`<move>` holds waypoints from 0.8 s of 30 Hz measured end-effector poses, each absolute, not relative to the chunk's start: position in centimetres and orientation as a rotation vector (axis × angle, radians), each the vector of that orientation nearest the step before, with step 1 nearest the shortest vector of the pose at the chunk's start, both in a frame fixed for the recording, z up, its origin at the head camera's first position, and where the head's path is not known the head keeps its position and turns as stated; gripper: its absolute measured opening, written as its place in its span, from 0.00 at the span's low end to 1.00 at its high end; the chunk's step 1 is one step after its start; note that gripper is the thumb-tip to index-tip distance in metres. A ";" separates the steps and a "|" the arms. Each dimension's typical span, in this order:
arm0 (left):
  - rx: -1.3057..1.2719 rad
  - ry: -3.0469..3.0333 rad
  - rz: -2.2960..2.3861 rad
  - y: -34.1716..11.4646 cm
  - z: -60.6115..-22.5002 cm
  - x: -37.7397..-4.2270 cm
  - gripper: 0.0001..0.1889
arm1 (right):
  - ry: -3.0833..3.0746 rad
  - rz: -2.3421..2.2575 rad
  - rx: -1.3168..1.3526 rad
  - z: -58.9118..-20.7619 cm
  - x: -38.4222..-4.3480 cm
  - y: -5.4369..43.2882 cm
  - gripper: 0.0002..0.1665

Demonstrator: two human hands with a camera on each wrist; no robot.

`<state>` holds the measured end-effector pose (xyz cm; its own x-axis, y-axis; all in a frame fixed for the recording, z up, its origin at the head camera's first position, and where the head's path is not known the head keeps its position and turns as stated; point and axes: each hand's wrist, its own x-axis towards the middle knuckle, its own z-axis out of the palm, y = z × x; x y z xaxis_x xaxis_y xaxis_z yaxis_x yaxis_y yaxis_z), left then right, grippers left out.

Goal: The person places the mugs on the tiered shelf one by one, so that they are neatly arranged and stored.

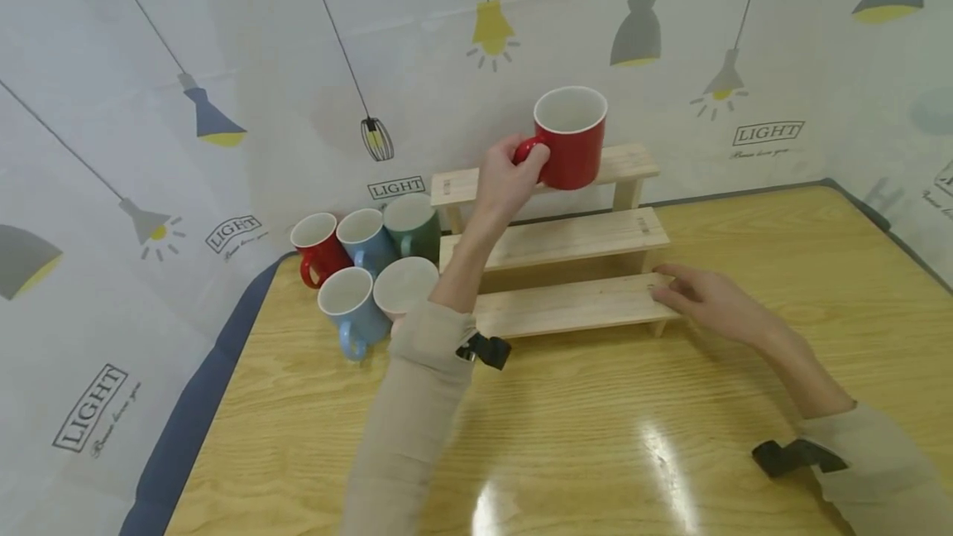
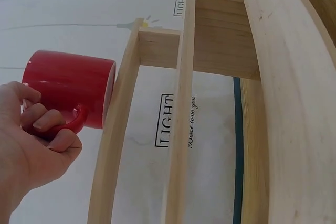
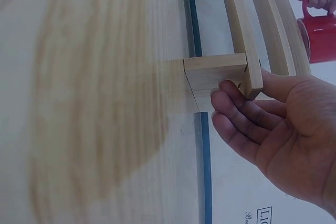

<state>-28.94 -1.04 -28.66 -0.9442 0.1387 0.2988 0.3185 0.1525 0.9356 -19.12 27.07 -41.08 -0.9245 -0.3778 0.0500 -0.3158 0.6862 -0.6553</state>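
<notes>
Red mug was held upright, left hand gripping its handle, right hand pinching the stand, apparently for steadiness

- can't pin down home vs studio tbh
- glossy wood-grain table
- creased lamp-print sheeting behind it, "LIGHT" all over
</notes>
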 end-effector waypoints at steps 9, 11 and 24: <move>-0.525 -2.256 -1.974 -0.2 -28.7 -30.7 0.11 | 2.793 -1.071 -0.568 -41.0 -19.0 27.1 0.33; -0.521 -2.259 -1.986 0.0 -28.6 -31.0 0.11 | 2.792 -1.073 -0.572 -41.0 -18.9 27.0 0.33; -0.551 -2.233 -1.979 1.4 -29.0 -33.0 0.05 | 2.819 -1.048 -0.593 -41.0 -19.1 27.1 0.32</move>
